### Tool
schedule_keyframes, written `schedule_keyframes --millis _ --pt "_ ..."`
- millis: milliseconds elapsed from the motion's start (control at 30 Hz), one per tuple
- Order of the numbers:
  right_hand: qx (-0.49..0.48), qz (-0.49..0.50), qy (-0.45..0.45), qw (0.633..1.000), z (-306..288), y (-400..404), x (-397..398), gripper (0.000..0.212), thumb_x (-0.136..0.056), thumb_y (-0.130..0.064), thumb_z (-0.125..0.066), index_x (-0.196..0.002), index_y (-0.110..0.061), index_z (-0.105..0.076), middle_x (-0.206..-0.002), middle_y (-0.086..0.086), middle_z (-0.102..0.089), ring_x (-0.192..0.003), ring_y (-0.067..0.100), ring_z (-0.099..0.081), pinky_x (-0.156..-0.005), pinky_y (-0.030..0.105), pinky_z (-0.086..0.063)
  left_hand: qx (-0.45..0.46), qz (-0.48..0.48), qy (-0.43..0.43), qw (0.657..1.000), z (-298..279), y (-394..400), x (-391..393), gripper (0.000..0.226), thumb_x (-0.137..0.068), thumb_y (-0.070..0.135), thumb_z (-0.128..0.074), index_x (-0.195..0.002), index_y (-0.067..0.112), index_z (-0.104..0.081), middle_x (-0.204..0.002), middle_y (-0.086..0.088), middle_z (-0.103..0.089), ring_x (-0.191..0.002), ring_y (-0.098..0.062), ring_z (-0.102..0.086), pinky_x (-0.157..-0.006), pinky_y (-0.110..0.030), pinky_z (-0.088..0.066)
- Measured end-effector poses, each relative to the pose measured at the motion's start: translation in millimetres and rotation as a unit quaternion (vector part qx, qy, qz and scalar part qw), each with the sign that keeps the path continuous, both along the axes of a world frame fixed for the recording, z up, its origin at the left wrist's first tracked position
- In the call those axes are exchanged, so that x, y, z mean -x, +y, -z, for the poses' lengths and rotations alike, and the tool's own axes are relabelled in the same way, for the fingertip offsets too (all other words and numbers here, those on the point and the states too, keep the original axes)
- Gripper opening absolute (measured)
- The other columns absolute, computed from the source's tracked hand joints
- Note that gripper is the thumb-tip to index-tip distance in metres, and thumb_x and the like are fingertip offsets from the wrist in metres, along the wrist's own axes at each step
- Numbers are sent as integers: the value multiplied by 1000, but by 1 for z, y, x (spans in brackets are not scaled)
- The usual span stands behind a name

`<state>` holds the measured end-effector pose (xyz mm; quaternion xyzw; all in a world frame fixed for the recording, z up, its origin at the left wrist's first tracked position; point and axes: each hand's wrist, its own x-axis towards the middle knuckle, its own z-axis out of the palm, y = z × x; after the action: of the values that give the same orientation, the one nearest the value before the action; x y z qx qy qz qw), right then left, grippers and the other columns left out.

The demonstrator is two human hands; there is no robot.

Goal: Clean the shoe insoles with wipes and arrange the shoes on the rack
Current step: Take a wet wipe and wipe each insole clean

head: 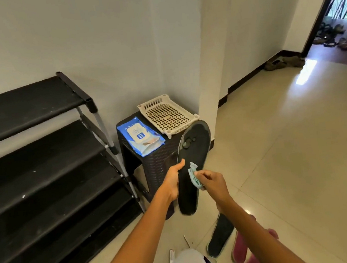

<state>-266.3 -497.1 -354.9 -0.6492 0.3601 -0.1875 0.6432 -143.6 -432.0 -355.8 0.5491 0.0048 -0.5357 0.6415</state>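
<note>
In the head view, a black insole [191,166] is held at centre frame by the left hand [173,181], its long axis running up and slightly right. A crumpled wipe [194,175] is pinched by the right hand [213,181], touching the insole's right side.

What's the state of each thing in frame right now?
left hand: grips the insole by its edge
right hand: pinches the wipe
insole: held up, wipe against it
wipe: crumpled
second insole: on the floor
wipes pack: flap shut, lying on the stool
basket: on the stool, nothing in it
shoe rack: no shoes on the shelves in view
</note>
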Motion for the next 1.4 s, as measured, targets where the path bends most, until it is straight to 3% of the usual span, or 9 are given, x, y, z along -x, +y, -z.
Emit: schedule_keyframes --millis 100,267,433,733,933,1100,1167,1267,1400 --pt "-2 30 24 999 42 -10 -6 11 -92 -23 -57 -93 -20 -68 -88 -4 -66 -83 11 -62 -64 16 -46 -29 40 -31 998 32 -16 1 36 -94 36 -51 -103 5 -68 -92 -13 -70 -87 -27 -64 -83 -38 -51" --pt "-21 90 93 991 141 -30 -12 11 -93 -20 -56 -91 -18 -67 -89 -1 -66 -84 13 -61 -71 22 -49 -123 80 -219 965 132 -43 -6 27 -96 12 -50 -121 10 -58 -117 -7 -64 -105 -21 -60 -92 -38 -50" --pt "-72 117 148 979 245 -44 -24 11 -93 -20 -56 -89 -19 -66 -92 1 -66 -89 16 -62 -83 32 -51 -199 138 -282 928 239 -57 -16 39 -94 -4 -42 -132 2 -48 -131 -13 -53 -120 -27 -50 -92 -27 -40" --pt "-125 115 252 953 418 -63 -49 16 -91 -23 -58 -96 -13 -69 -98 5 -69 -92 20 -62 -88 39 -51 -262 147 -167 939 402 -94 -25 48 -103 28 -30 -141 -1 -37 -148 -17 -36 -137 -30 -34 -112 -34 -25" --pt "-96 95 217 967 452 -60 -48 16 -91 -20 -55 -87 -12 -68 -91 8 -62 -82 18 -59 -75 32 -49 -276 159 -130 939 460 -102 -38 64 -98 52 -25 -144 8 -35 -149 -15 -35 -135 -30 -36 -114 -44 -28" --pt "-76 372 186 906 441 -35 -13 11 -95 -14 -50 -92 -9 -58 -103 5 -44 -94 17 -49 -89 28 -41 -256 194 -461 827 438 -94 2 40 -99 27 -41 -137 15 -45 -140 -7 -42 -127 -23 -41 -104 -34 -34" --pt "-66 442 225 866 445 -29 8 12 -96 -16 -48 -92 -10 -57 -104 6 -43 -97 21 -48 -93 34 -41 -194 229 -512 805 436 -90 34 39 -94 15 -46 -133 15 -48 -135 -7 -45 -121 -23 -47 -97 -30 -38" --pt "-135 469 286 825 454 -26 29 16 -95 -17 -47 -99 -7 -59 -113 12 -46 -100 29 -52 -94 45 -45 -241 356 -457 778 447 -87 79 44 -91 12 -48 -135 11 -40 -136 -12 -41 -125 -28 -42 -100 -33 -35" --pt "-239 415 253 841 451 -30 41 17 -95 -14 -44 -95 -7 -59 -101 15 -59 -81 21 -56 -71 34 -47 -312 350 -303 829 454 -89 93 49 -89 12 -54 -135 8 -38 -135 -16 -46 -123 -32 -46 -98 -35 -39"
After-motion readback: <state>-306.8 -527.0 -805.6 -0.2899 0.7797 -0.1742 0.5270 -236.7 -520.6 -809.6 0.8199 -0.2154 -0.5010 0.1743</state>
